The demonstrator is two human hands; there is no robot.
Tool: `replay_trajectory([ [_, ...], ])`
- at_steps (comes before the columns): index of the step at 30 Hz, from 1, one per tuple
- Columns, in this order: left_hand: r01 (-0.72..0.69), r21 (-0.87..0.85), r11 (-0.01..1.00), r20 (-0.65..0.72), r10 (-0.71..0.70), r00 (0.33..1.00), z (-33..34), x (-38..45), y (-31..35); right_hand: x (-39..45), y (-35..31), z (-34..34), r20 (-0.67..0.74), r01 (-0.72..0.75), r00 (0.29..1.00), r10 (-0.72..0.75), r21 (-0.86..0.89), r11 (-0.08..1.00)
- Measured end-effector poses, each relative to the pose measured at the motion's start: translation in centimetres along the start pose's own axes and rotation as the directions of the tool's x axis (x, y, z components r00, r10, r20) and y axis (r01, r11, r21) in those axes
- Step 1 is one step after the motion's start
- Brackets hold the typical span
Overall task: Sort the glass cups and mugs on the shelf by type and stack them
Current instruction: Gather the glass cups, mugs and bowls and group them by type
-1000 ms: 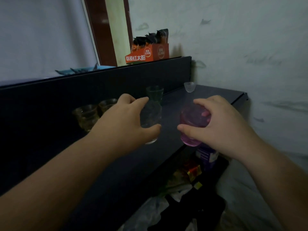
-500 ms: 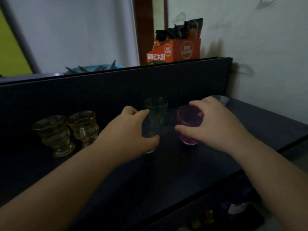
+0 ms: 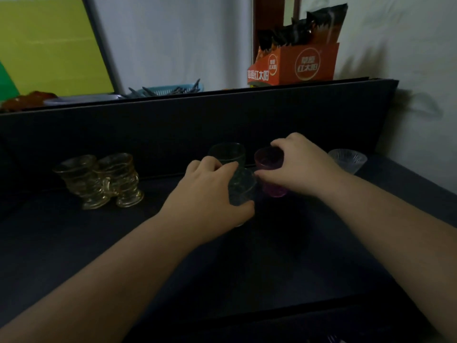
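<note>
On the dark shelf [image 3: 309, 256] my left hand [image 3: 210, 194] grips a clear glass cup [image 3: 241, 188], fingers and thumb wrapped round its side. My right hand [image 3: 299, 167] holds a purple glass cup [image 3: 269, 167] from above and the right, close beside the clear one. A green glass cup [image 3: 226, 152] stands just behind them against the back panel. Two amber glass mugs [image 3: 99, 179] stand side by side at the left. A small clear ribbed cup [image 3: 347, 159] sits at the far right, behind my right wrist.
A dark back panel [image 3: 173, 125] rises behind the shelf. On its top ledge are an orange carton of sachets [image 3: 294, 64], a blue basket [image 3: 168, 90] and a white dish. A pale wall closes the right side. The shelf's front edge runs along the bottom.
The view has swung left and closer to the shelf. Both hands keep their cups; the purple cup now stands nearer the clear one, and the small ribbed cup shows at the right.
</note>
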State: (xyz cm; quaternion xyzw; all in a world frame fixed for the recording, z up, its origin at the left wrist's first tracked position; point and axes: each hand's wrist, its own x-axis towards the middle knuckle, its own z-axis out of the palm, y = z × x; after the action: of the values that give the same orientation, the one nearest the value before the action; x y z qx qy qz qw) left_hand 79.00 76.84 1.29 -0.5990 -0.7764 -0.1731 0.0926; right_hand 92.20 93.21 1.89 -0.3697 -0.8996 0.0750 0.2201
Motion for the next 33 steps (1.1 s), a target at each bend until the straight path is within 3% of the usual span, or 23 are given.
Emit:
replay_trajectory([
  [13, 0.041, 0.119, 0.992, -0.031, -0.038, 0.999, 0.8, 1.8, 0.4, 5.4, 0.0, 1.4, 0.137, 0.051, 0.988, -0.066, 0.111, 0.993],
  [25, 0.109, 0.118, 0.987, -0.027, -0.106, 0.994, 1.0, 2.7, -0.7, 6.1, -0.2, 1.8, 0.146, 0.091, 0.983, -0.114, 0.150, 0.984],
  [33, 0.189, 0.106, 0.976, -0.069, -0.182, 0.981, 0.8, 1.8, -0.7, 2.7, 0.5, -0.6, 0.072, 0.223, 0.970, -0.230, 0.096, 0.970],
])
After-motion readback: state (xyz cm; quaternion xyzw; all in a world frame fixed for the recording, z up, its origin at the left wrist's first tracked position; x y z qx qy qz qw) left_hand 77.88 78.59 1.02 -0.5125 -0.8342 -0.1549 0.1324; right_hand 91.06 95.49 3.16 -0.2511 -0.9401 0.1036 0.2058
